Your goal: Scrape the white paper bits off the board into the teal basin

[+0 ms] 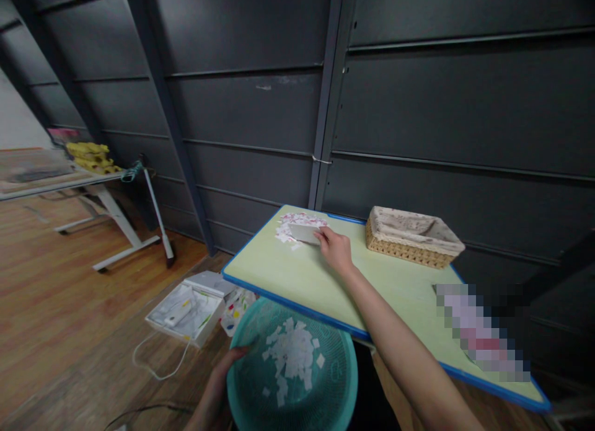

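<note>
My right hand pinches a flat, pale grey card by its right end. The card stands on edge against a heap of small white and pink paper scraps at the far left of the pale green table. Under the table's near edge, a teal plastic colander-like basket is tipped towards me. My left hand is closed on its left rim, the thumb over the inside. Many white paper scraps lie inside the basket.
A cloth-lined wicker basket stands at the table's back right; a pixelated item lies near the right edge. On the floor at left are an open white box and a cable. Another table holds yellow things.
</note>
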`<action>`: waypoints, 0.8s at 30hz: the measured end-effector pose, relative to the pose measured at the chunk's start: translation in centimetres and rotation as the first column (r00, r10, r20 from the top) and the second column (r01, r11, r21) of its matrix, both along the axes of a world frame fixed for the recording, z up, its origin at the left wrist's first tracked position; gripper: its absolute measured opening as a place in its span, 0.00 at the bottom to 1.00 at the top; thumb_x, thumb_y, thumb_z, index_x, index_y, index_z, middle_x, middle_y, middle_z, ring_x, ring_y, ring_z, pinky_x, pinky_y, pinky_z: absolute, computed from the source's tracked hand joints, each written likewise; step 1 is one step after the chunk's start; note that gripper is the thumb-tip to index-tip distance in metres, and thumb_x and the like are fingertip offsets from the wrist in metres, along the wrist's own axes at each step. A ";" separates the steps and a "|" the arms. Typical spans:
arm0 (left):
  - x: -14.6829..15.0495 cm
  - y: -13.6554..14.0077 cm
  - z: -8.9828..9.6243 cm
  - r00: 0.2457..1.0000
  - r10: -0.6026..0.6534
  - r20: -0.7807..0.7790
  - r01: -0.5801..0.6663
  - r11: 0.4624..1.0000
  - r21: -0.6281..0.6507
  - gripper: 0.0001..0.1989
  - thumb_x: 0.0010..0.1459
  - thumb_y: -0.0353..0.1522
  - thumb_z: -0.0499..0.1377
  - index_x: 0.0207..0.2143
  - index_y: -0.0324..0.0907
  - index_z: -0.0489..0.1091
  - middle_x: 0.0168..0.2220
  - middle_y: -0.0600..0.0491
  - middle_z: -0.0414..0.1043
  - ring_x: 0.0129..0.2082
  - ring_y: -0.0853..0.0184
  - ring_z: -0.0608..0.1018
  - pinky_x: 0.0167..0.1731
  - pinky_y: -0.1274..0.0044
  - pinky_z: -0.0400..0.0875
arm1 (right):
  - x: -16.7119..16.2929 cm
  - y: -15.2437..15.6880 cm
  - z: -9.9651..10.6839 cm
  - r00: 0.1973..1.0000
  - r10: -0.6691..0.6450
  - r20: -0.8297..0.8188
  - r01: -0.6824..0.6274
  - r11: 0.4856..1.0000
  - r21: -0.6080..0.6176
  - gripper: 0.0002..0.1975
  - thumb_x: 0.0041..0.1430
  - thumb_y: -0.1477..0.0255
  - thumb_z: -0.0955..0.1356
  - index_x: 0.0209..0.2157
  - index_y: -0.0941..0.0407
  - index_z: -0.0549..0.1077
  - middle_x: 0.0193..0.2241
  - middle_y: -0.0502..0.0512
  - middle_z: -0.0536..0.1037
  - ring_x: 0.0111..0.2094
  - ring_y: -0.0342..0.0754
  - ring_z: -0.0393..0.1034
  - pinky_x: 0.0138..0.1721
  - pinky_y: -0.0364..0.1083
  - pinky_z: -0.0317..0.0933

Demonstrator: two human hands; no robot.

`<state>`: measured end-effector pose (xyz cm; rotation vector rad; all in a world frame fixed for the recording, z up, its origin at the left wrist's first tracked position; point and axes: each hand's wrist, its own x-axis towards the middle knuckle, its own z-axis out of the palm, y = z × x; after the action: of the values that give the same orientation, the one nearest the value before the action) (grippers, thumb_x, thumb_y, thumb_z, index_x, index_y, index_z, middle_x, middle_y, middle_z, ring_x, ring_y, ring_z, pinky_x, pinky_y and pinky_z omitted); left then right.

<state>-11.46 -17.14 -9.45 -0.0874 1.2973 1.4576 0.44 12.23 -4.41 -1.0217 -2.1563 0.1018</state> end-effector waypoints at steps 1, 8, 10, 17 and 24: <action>0.0 0.0 0.0 1.000 0.000 0.010 0.000 1.000 0.002 0.34 0.53 0.31 0.61 0.61 0.26 0.58 0.28 0.45 0.84 0.30 0.53 0.84 0.37 0.66 0.78 | 0.0 0.0 0.0 1.000 0.016 0.009 -0.016 1.000 -0.003 0.14 0.66 0.67 0.61 0.40 0.55 0.77 0.33 0.58 0.82 0.32 0.50 0.74 0.33 0.43 0.55; -0.1 0.1 -0.2 1.000 0.015 0.018 -0.016 1.000 0.027 0.34 0.54 0.29 0.60 0.61 0.22 0.55 0.27 0.44 0.83 0.27 0.55 0.83 0.33 0.67 0.78 | 0.5 0.1 0.6 0.999 -0.031 -0.030 0.030 0.999 -0.013 0.14 0.65 0.66 0.62 0.42 0.55 0.77 0.34 0.58 0.82 0.35 0.52 0.74 0.33 0.43 0.56; -0.1 0.2 -0.2 1.000 0.015 0.022 -0.016 1.000 0.019 0.35 0.54 0.29 0.60 0.62 0.22 0.55 0.27 0.44 0.83 0.27 0.55 0.83 0.33 0.67 0.78 | 0.8 0.1 0.9 0.998 -0.038 -0.050 0.037 0.999 -0.015 0.14 0.65 0.66 0.61 0.42 0.55 0.76 0.36 0.58 0.82 0.36 0.51 0.74 0.34 0.43 0.56; 0.0 0.2 0.2 0.999 -0.003 0.046 0.001 1.000 0.025 0.36 0.54 0.30 0.61 0.63 0.25 0.55 0.27 0.45 0.83 0.30 0.52 0.84 0.35 0.66 0.78 | 1.2 0.1 0.9 0.997 -0.076 -0.034 0.076 0.997 0.007 0.15 0.65 0.66 0.61 0.43 0.56 0.76 0.36 0.59 0.82 0.35 0.52 0.74 0.34 0.44 0.55; 0.1 0.3 0.2 1.000 0.016 0.009 -0.016 1.000 0.003 0.37 0.53 0.28 0.60 0.63 0.26 0.54 0.26 0.46 0.83 0.30 0.52 0.84 0.34 0.66 0.78 | 1.0 -0.4 0.6 1.000 -0.030 0.003 0.030 1.000 0.004 0.14 0.64 0.66 0.61 0.39 0.56 0.77 0.32 0.58 0.81 0.32 0.50 0.74 0.32 0.43 0.53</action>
<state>-11.37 -16.80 -9.23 -0.1030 1.2898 1.4712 1.40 11.86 -3.78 -1.0521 -2.1427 0.0823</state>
